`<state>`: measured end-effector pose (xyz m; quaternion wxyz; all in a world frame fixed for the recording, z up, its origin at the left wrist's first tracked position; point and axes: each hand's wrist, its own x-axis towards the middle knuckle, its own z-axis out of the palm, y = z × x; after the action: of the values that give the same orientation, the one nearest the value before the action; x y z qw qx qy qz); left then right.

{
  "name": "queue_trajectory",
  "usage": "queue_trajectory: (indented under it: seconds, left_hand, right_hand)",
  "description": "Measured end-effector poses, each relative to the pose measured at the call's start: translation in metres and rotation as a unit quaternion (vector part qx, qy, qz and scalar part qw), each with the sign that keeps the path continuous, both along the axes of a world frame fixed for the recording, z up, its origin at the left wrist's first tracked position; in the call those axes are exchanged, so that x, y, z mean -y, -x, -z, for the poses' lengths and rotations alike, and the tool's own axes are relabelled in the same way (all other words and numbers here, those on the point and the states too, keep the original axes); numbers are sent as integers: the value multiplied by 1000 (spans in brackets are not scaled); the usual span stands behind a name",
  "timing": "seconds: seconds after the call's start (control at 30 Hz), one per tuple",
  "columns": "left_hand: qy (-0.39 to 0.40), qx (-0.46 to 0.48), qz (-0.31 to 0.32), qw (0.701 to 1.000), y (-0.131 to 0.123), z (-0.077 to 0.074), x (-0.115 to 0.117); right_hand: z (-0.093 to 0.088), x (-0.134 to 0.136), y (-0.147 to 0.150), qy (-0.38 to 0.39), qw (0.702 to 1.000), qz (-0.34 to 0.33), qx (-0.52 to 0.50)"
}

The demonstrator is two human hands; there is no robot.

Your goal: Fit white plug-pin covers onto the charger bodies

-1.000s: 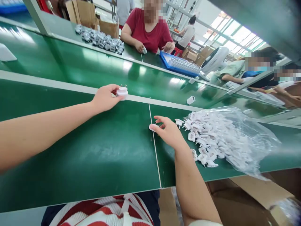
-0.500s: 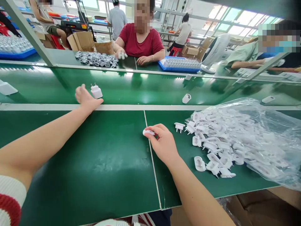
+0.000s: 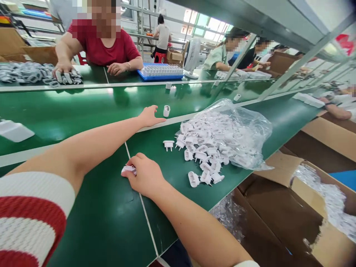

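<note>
My left hand [image 3: 150,116] reaches out over the green belt with thumb and fingers apart. Just beyond its fingertips stands a small white charger housing [image 3: 166,111], which shows an open end with dark parts inside. My right hand [image 3: 146,176] rests low over the green worktop, its thumb and fingers closed on a white plug cover [image 3: 128,170]. Part of that cover is hidden by the fingers. To the right of my hands, a heap of white two-pin plug covers [image 3: 205,148] spills from a clear plastic bag [image 3: 247,126].
A raised light strip [image 3: 178,118] divides belt and worktop. Other white housings [image 3: 237,97] lie along the belt. Across it, a person in red has a hand on a pile of grey-white parts [image 3: 25,72], near a blue tray [image 3: 161,76]. Cardboard boxes [image 3: 280,200] stand below right.
The view has swung right. My left hand has moved away from the pinned charger on the belt to beside the open housing. My right hand still holds the plug cover.
</note>
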<state>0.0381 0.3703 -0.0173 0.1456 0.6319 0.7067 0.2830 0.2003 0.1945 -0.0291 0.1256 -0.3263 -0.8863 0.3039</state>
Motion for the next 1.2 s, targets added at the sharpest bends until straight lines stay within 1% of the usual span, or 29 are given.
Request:
queue_trajectory:
  seconds: [0.07, 0.1, 0.17, 0.23, 0.3, 0.33, 0.37, 0.4, 0.47, 0.53, 0.57, 0.63, 0.67, 0.7, 0.73, 0.77, 0.8, 0.87, 0.9, 0.93, 0.97, 1.0, 1.03, 1.1, 1.2]
  left_hand:
    - [16, 2, -19, 1000, -18, 3, -30]
    - [18, 2, -35, 999, -25, 5, -40]
    - [17, 5, -67, 998, -33, 9, -54]
    - [9, 9, -88, 996, -34, 12, -55]
    - [-3, 14, -94, 995, -26, 12, -42]
    - [-11, 16, -95, 995, -19, 11, -30]
    - [-21, 16, -96, 995, -11, 8, -14]
    - [-32, 15, -98, 995, -2, 5, 7]
    - [-52, 10, -108, 993, 14, -1, 57]
    - [-60, 4, -126, 990, 27, -5, 116]
    - [-59, 2, -133, 989, 31, -6, 146]
    - [-48, -1, -134, 990, 31, -5, 204]
    - [-39, -3, -128, 991, 28, -4, 229]
    - [-29, -8, -118, 993, 22, -3, 252]
    - [-18, -14, -103, 994, 16, -1, 272]
    - [-4, -19, -83, 996, 8, 1, 288]
    - [9, -18, -60, 998, 0, 3, 300]
    - [21, 10, -20, 1000, -12, 8, 314]
    - [16, 37, -13, 999, -15, 12, 318]
    - [6, 69, -18, 997, -17, 15, 319]
    - [-5, 101, -30, 994, -17, 18, 319]
    - [-11, 128, -43, 991, -16, 21, 318]
    - [-13, 146, -52, 988, -15, 23, 317]
    - [-8, 161, -51, 986, -12, 26, 315]
    - [-16, 155, -29, 987, -10, 25, 313]
  right_hand:
    - [1, 0, 0, -7, 1000, -5, 3]
    - [2, -1, 0, -15, 1000, -12, 4]
    - [3, -3, -1, -41, 999, -29, 1]
    - [2, -7, -4, -64, 997, -16, -29]
    - [-2, -11, -7, -52, 991, 38, -116]
    - [-4, -14, -8, -23, 981, 68, -179]
    - [-6, -16, -8, 23, 965, 93, -244]
    - [-8, -17, -8, 83, 943, 110, -304]
    - [-12, -18, -6, 217, 887, 120, -390]
    - [-16, -18, -4, 325, 829, 121, -439]
    - [-17, -17, -3, 362, 805, 122, -453]
    - [-19, -15, -3, 411, 775, 122, -464]
    - [-19, -13, -3, 425, 769, 121, -461]
    - [-19, -12, -4, 431, 771, 118, -454]
    - [-19, -10, -4, 425, 781, 111, -444]
    - [-18, -9, -4, 405, 800, 100, -430]
    - [-17, -6, -5, 369, 829, 83, -412]
    - [-15, -1, -6, 247, 897, 35, -366]
    - [-15, 1, -7, 171, 925, 7, -338]
    - [-15, 4, -8, 95, 946, -19, -310]
    - [-16, 7, -9, 30, 958, -41, -283]
    - [-16, 9, -10, -21, 964, -58, -260]
    - [-17, 11, -11, -54, 966, -73, -240]
    - [-19, 14, -13, -85, 969, -92, -211]
    - [-19, 17, -15, -107, 969, -97, -200]
